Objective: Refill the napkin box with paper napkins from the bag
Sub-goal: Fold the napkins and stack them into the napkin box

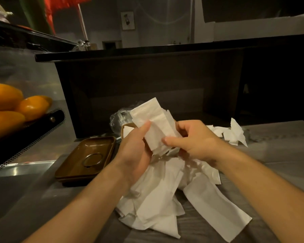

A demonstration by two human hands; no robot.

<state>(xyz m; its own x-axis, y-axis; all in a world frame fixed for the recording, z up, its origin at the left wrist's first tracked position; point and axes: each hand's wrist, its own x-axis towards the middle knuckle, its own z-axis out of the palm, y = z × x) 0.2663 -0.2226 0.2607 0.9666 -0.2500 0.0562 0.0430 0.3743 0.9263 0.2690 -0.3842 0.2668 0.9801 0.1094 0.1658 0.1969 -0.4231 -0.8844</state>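
My left hand [135,149] grips a stack of folded white paper napkins [151,118] held upright above the table. My right hand [193,139] pinches the lower right side of the same stack. Under both hands lies a loose heap of napkins [158,204] spread over the grey table. More napkins [233,134] lie to the right. Behind the held stack, a corner of the wooden napkin box [125,128] shows, mostly hidden. A crumpled clear plastic bag [118,116] sits just behind it.
The brown wooden lid [81,165] with a round ring inset lies left of the heap. Orange fruit [16,106] fills a black basket at the far left. A dark raised counter [147,81] walls off the back of the table.
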